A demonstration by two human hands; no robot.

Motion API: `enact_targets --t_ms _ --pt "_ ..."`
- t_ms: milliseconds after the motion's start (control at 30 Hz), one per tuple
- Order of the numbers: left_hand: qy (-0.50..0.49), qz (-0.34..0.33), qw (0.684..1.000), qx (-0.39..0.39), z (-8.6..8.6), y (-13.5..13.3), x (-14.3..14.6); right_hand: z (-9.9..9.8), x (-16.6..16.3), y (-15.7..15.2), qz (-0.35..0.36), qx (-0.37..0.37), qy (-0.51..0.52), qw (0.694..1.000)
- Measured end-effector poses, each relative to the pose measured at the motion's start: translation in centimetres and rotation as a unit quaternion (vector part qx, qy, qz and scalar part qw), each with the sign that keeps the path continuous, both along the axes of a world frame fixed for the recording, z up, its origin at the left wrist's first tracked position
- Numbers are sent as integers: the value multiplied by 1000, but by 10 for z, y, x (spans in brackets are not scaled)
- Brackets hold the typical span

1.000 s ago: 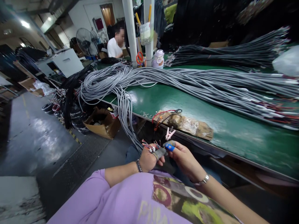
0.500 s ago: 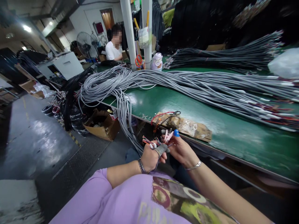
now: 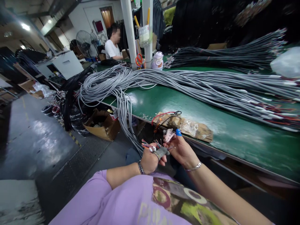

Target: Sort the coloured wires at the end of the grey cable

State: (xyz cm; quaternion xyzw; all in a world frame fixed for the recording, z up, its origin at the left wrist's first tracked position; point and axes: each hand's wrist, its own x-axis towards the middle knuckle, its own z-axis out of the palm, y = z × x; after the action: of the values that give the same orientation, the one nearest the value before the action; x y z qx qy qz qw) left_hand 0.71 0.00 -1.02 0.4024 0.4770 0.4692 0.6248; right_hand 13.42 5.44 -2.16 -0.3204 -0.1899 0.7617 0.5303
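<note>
A green worktop [image 3: 234, 134] runs from the middle of the view to the right edge, and a long mass of grey cables [image 3: 187, 82] lies along it, coiled at the left and spread into exposed wires at the far right. From the coil, one bunch drops over the near edge and leads down toward the person's lap. Behind the grey mass lies a bundle of dark cables [image 3: 211, 57]. A co-worker [image 3: 112, 49] in a white top sits in the background, well apart. An open cardboard box [image 3: 103, 125] is on the floor, left of the hanging bunch. At the worktop's near edge lies a worn wooden board [image 3: 194, 129] with red and black leads at its left end. Just below it, the left hand [image 3: 150, 158] is closed around coloured wire ends [image 3: 150, 145], which fan out above the grip. The right hand [image 3: 181, 150] is raised beside it, its fingers at a pink clip [image 3: 169, 135]; whether they pinch it cannot be told. A blue cover [image 3: 178, 132] caps one right fingertip.
</note>
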Motion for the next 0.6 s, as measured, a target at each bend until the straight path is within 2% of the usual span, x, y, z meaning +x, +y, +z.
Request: enact_targets --t_ms 200,400,600 --pt "-12 29 999 9 7 3 1 4 1 -1 17 25 -35 999" --pt "1 14 1000 -7 10 7 6 3 2 1 23 14 2 1000" --pt "20 -1 1000 -8 6 10 9 0 -1 3 45 15 -10 999"
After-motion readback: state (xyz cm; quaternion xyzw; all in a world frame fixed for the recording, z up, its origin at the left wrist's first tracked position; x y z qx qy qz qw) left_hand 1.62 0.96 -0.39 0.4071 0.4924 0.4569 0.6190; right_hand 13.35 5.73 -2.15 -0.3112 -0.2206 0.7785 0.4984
